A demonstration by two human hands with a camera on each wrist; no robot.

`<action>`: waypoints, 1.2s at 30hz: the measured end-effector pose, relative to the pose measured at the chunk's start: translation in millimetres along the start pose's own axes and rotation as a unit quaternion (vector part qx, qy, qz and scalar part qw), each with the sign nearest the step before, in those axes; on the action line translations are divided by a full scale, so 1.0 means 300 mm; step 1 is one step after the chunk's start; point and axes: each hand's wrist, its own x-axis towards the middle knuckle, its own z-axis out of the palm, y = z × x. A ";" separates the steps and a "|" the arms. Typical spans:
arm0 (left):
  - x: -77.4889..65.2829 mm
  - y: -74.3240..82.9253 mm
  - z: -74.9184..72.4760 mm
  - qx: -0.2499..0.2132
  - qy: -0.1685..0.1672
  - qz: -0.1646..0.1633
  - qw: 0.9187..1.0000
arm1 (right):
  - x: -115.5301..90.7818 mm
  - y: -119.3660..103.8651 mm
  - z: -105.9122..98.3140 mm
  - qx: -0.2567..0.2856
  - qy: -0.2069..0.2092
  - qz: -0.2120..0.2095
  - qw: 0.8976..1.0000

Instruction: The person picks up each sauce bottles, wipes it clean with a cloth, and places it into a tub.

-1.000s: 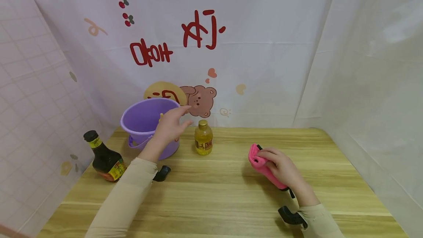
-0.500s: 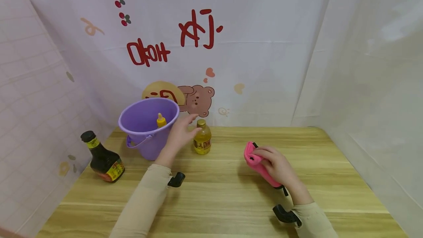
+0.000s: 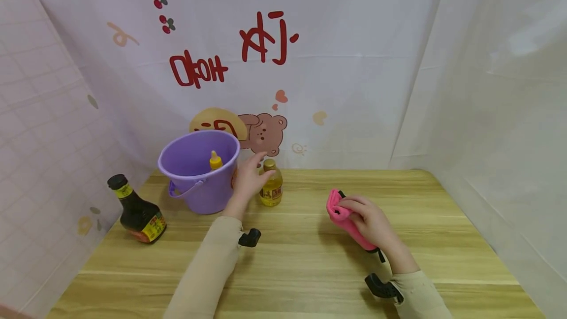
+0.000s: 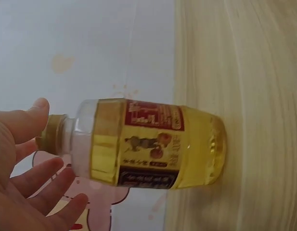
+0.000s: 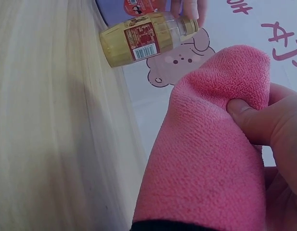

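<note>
Left grip (image 3: 249, 179) spread wide at yellow bottle's (image 4: 150, 144) cap (image 4: 52, 134); right grip (image 3: 374, 224) pinches pink cloth (image 5: 206, 149).

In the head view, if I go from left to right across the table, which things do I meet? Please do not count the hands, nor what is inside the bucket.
Dark bottle → purple bucket → bottle of yellow liquid → pink cloth.

Lettering (image 4: 148, 144) on yellow bottle (image 4: 201, 149), dark bottle (image 3: 141, 216) and backdrop (image 3: 354, 87) is unreadable.
</note>
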 end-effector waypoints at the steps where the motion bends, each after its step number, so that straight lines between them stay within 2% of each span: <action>1: 0.002 0.000 0.006 -0.007 0.002 -0.007 1.000 | -0.001 0.000 0.000 0.001 0.001 -0.002 1.000; 8: 0.003 -0.013 0.046 -0.007 0.037 -0.026 0.999 | 0.000 0.005 0.003 0.003 0.003 -0.008 1.000; 13: -0.003 -0.014 0.067 -0.013 0.067 -0.019 0.997 | 0.000 0.007 0.004 0.001 -0.001 -0.008 1.000; 20: -0.005 -0.011 0.084 -0.014 0.093 -0.002 0.996 | -0.005 0.011 0.006 -0.001 -0.001 -0.002 1.000; 30: -0.019 -0.002 0.083 -0.014 0.088 0.003 0.996 | -0.006 0.015 0.005 0.001 0.003 0.004 1.000; 36: -0.043 0.040 0.091 -0.028 0.090 0.048 0.994 | -0.001 0.016 -0.010 0.004 0.004 0.007 1.000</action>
